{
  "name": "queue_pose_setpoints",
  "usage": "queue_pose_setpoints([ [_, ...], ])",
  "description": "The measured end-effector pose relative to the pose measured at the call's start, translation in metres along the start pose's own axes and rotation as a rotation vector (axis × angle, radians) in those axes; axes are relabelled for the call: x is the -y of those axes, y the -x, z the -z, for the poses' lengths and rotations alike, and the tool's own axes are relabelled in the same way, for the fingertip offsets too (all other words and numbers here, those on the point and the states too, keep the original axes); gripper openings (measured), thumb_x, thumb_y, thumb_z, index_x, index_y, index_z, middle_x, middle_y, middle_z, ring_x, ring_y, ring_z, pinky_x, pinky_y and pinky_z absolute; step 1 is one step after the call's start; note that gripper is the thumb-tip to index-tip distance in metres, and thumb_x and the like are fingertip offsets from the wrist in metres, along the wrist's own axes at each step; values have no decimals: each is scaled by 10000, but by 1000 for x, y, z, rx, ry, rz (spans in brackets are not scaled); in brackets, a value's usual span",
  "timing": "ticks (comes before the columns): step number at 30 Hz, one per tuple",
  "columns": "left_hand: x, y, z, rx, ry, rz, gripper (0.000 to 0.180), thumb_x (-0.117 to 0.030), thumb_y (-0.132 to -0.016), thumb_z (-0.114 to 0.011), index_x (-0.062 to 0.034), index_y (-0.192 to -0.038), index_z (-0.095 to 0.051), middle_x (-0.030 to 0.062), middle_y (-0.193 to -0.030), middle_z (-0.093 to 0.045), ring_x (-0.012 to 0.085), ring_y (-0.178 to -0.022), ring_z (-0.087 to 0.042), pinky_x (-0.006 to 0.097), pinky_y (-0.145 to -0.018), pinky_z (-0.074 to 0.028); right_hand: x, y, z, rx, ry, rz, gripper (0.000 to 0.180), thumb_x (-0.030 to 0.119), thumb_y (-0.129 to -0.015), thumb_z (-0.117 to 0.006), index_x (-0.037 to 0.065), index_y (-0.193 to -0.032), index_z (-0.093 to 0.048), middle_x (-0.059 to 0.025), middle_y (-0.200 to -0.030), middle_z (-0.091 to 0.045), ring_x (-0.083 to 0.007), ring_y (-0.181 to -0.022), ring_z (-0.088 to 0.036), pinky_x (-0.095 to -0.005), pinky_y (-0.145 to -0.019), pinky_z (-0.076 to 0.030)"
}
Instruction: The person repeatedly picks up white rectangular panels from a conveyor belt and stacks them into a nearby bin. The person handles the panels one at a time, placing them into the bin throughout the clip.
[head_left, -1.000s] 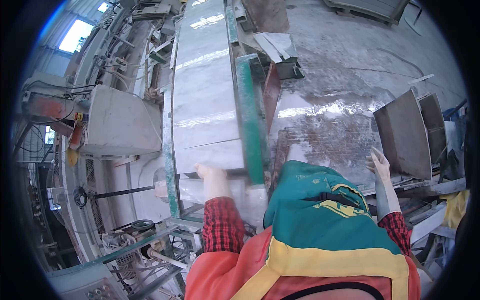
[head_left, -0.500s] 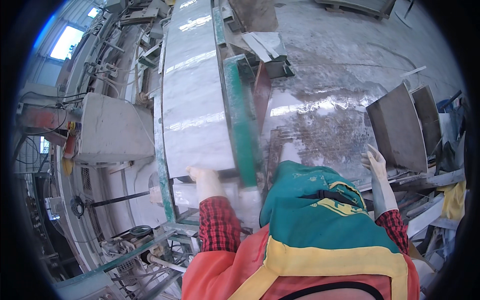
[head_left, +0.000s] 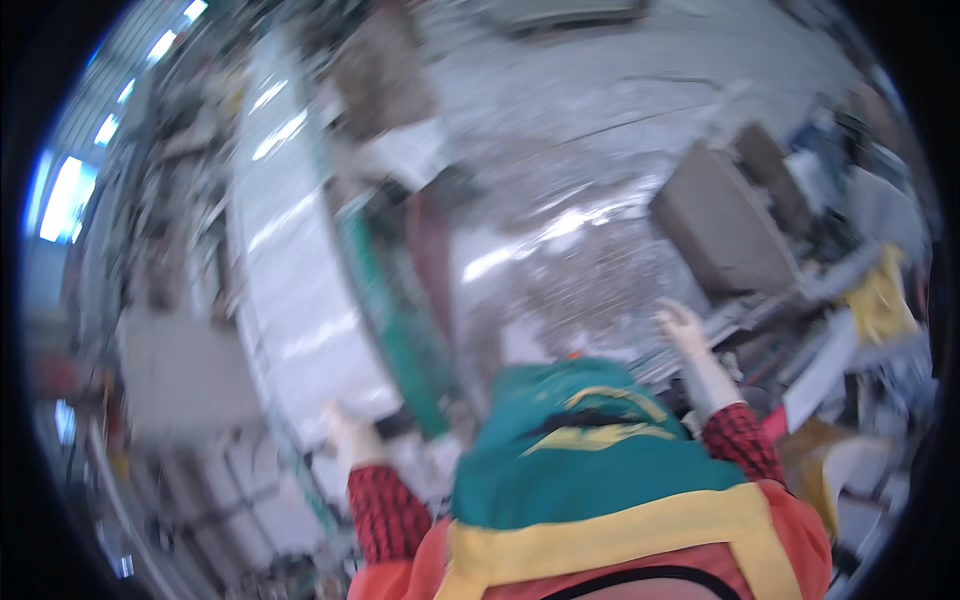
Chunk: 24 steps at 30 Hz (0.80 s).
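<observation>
1. Long pale stone slab runs from upper left down toward the person; it lies flat on a machine bed, near end just ahead of the left hand. The whole frame is motion-blurred, so edges are soft.
2. Left hand, in a pale glove, rests at the slab's near end, touching it or its frame. Fingers look curled over the edge, but blur hides whether they actually clamp it; cannot tell how far shut.
3. Right hand, also pale-gloved, is raised with fingers spread loosely, holding nothing. It sits near the lower edge of a grey slab offcut; contact is not resolvable.
4. Judgement: arms spread wide, one hand on each side, reads as bracing or steadying posture beside the bed.
5. Green rail runs alongside the slab's right edge, with a dark reddish strip just beside it.
6. Wet, glossy grey floor lies beyond, showing bright reflections.
7. Yellow object sits at far right among clutter; kind is unclear. No label or sign is legible.
8. Clothing: red checked sleeves, green, yellow and orange garment fills the lower centre.
</observation>
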<state>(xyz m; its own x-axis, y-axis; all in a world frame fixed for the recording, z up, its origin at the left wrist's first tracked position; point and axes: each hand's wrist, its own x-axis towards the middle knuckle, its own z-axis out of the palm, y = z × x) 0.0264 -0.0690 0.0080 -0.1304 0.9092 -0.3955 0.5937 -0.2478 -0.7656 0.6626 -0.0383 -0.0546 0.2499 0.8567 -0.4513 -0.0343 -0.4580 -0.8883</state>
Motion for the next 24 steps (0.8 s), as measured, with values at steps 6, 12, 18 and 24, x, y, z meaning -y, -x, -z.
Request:
queue_pose_setpoints([
  [6, -27, -97, 65, -129, 1606, 707, 539, -514, -935, -533, -6, -1061, -664, 115, -1008, -671, 246, -865, -596, 366, -864, -496, -2, 16, 39, -450, 211, 205, 439, 179, -897, -649, 60, -1317, -599, -64, -966, -688, -129, -892, -625, -301, -830, -506],
  [12, -71, -148, 205, -585, 1616, 300, 512, -479, -940, -534, -1, -1079, -654, 120, -1024, -665, 248, -880, -595, 366, -869, -495, 96, 145, 122, -1224, 756, 101, 502, 283, -805, -687, 66, -1248, -592, -211, -1302, -601, -348, -1241, -543, -400, -1046, -430],
  [18, -90, -157, 252, -679, 1510, 101, 485, -444, -945, -535, 4, -1097, -643, 125, -1039, -658, 251, -895, -594, 367, -874, -493, 63, 205, 168, -1213, 613, -698, 1043, 443, -667, -858, 187, -1512, -302, -159, -1506, -317, -366, -1415, -281, -474, -1131, -331],
  [24, -89, -167, 251, -644, 1465, 114, 460, -408, -949, -536, 9, -1115, -633, 130, -1055, -652, 254, -910, -593, 367, -879, -492, 58, 190, 159, -1234, 597, -703, 1032, 433, -619, -904, 203, -1452, -340, -139, -1425, -385, -414, -1319, -407, -522, -1094, -371],
])
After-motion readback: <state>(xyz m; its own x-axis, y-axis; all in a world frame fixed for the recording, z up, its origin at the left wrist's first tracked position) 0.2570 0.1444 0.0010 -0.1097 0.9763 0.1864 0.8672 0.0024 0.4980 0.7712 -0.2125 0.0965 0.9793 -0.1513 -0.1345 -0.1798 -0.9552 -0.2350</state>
